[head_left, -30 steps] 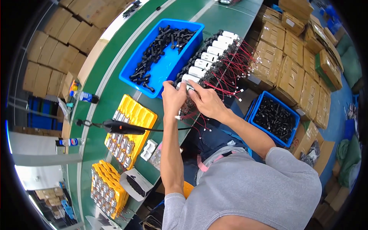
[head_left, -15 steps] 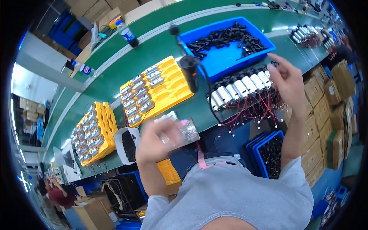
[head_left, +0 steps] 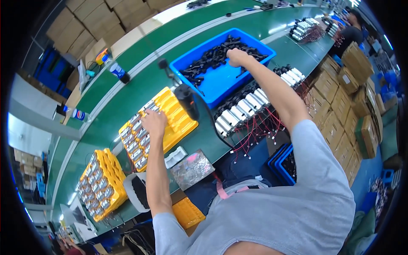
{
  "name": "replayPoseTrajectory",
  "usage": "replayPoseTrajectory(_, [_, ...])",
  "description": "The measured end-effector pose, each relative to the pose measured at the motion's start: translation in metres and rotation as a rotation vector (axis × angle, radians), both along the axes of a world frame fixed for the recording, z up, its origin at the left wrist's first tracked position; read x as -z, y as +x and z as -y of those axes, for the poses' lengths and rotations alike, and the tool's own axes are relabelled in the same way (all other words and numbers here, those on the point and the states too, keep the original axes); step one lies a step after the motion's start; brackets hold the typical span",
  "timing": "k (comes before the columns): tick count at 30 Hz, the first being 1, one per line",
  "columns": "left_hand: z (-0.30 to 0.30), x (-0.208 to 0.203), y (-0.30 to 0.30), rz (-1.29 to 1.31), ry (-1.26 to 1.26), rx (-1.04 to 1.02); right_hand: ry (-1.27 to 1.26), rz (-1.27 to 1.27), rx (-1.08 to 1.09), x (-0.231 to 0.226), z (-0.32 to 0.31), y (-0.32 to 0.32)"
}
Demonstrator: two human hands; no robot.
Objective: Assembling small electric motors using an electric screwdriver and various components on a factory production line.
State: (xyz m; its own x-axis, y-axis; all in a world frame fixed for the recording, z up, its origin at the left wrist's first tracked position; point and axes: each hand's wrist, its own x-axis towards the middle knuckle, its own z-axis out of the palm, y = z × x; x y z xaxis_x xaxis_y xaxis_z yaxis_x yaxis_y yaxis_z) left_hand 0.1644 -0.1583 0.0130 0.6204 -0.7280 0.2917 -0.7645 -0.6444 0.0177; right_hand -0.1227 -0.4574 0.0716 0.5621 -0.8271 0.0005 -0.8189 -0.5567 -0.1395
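My left hand (head_left: 154,122) reaches over a yellow tray (head_left: 180,114), its fingers apart and bent down among several silver motors (head_left: 134,138). Whether it touches one is hard to see. My right hand (head_left: 239,57) is inside a blue bin (head_left: 219,90), over a heap of black plastic parts (head_left: 214,57). Its fingers are curled together, and what they hold, if anything, is hidden. A black electric screwdriver (head_left: 186,101) hangs between the tray and the bin. In front of me lies a shiny metal plate (head_left: 193,169), beside a small white tray (head_left: 175,157).
Silver motors with red wires (head_left: 242,111) line the bench's near edge. Stacked yellow trays (head_left: 112,178) with motors and a white box of black bits (head_left: 135,193) stand left. Bottles (head_left: 115,70) stand behind. Cardboard boxes (head_left: 340,123) and a co-worker (head_left: 350,34) are at right.
My left hand has moved from above the metal plate to the yellow tray. My right hand has gone from beside the row of motors into the blue bin. The view has shifted.
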Motion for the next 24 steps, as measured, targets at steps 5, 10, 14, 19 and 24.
replayPoseTrajectory(5, [-0.017, 0.000, 0.027, -0.091, -0.082, -0.025, 0.065, -0.288, 0.046, 0.022, 0.011, 0.001])
replayPoseTrajectory(10, [-0.053, -0.063, 0.020, -0.558, -0.504, -0.060, 0.151, -0.451, -0.076, 0.038, 0.045, -0.020])
replayPoseTrajectory(14, [-0.138, -0.138, 0.019, -1.371, -1.154, -0.103, 0.154, -0.388, -0.105, 0.034, 0.035, -0.013])
replayPoseTrajectory(19, [-0.226, -0.190, -0.027, -1.473, -1.252, -0.131, 0.147, -0.398, -0.121, 0.031, 0.036, -0.024])
replayPoseTrajectory(24, [-0.278, -0.124, -0.083, -1.449, -1.002, 0.028, -0.177, -0.202, -0.286, 0.022, 0.038, -0.023])
